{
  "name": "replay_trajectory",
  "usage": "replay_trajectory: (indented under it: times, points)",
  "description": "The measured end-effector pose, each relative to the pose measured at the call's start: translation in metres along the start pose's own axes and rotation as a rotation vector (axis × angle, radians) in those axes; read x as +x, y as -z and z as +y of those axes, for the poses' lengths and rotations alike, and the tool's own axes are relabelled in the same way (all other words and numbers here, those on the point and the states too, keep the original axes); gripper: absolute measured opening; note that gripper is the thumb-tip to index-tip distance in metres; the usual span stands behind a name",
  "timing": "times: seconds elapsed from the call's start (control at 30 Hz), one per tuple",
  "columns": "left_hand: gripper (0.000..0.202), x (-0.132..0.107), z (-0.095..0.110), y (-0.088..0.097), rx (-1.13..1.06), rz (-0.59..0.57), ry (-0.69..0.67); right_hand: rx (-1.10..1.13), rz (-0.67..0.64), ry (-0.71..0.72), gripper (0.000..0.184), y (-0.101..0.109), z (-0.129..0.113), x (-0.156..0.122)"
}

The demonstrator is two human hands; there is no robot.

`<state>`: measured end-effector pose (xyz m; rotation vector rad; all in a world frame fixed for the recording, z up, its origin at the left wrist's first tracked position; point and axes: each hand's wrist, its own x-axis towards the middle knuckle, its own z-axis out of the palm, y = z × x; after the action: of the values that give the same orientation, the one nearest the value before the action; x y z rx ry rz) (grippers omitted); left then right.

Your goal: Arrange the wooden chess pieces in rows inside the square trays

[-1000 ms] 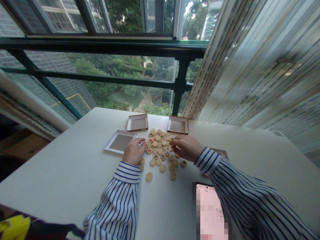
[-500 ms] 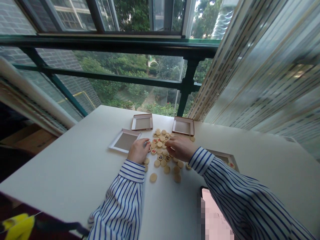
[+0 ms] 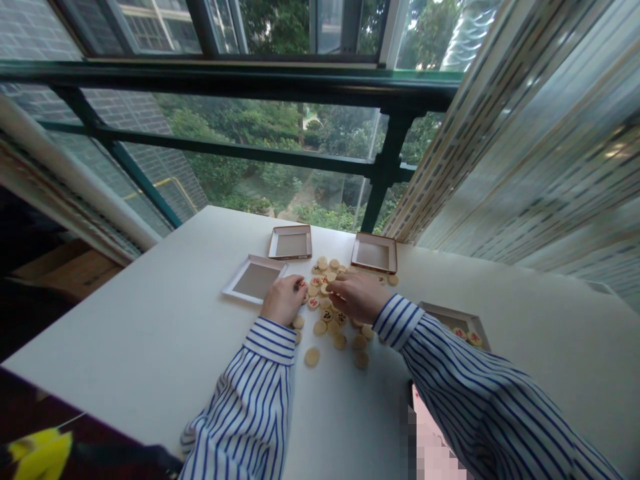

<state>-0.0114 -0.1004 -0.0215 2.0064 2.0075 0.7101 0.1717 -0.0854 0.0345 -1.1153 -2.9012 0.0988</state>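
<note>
1. Pile of round wooden discs (image 3: 326, 303) at the middle of a white table (image 3: 150, 333), between the two hands; some upper faces plain, others with red or black characters.
2. Left hand (image 3: 283, 298) at the left edge of the pile, fingers curled, thumb and fingertips narrowly spaced at a red-marked disc (image 3: 303, 285); cannot tell whether gripped or merely touched.
3. Right hand (image 3: 363, 297) over the right part of the pile, fingers bent and drawn together, tips directed left, just beside a plain disc (image 3: 324, 289); several discs partly covered underneath; cannot tell any hold from this angle.
4. Near side of the pile: black-marked disc (image 3: 327, 315) among plain neighbours; lone plain disc (image 3: 312, 357) set apart, toward the camera.
5. White-rimmed tray (image 3: 253, 280) with grey bottom, just beside the left hand.
6. Two brown-edged trays beyond the pile: far left tray (image 3: 291, 243) and far right tray (image 3: 375, 253), with a plain disc (image 3: 393, 280) near the latter's front corner.
7. Near right tray (image 3: 450, 319), partly behind the striped right sleeve (image 3: 465, 373); at least two red-marked discs (image 3: 475, 339) inside.
8. Phone (image 3: 435, 440), screen pixelated, partly under the same sleeve.
9. Background: dark green railing (image 3: 225, 83), window, greenery outside; striped curtain (image 3: 525, 167) at right.
</note>
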Motion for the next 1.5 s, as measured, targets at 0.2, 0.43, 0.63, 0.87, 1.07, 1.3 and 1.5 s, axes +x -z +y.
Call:
replay_trajectory:
  times: [0.2,0.43,0.63,0.87,1.07,1.3,1.5]
  points:
    - [0.026,0.000,-0.001,-0.003,-0.018,0.039,-0.003,0.010,0.010,0.006,0.025,-0.001,0.000,0.001]
    - [0.025,0.000,0.000,-0.005,-0.034,0.076,-0.045,0.017,0.002,0.007,0.027,0.000,0.000,0.000]
    - [0.025,0.001,-0.003,-0.009,-0.083,0.111,-0.085,-0.004,-0.009,-0.007,0.026,0.000,0.000,-0.002]
    - [0.025,0.003,-0.006,-0.011,-0.204,0.123,-0.062,0.017,0.013,0.008,0.027,-0.001,0.001,-0.003]
    - [0.025,0.004,-0.006,-0.007,-0.457,0.154,0.070,0.014,0.025,0.001,0.024,0.002,0.001,-0.005]
    - [0.033,0.003,0.000,-0.002,-0.832,0.144,0.243,0.022,0.033,-0.001,0.022,0.002,0.004,-0.009]
    - [0.037,0.000,0.005,0.003,-1.016,0.115,0.363,0.026,0.032,-0.017,0.023,0.004,0.003,-0.012]
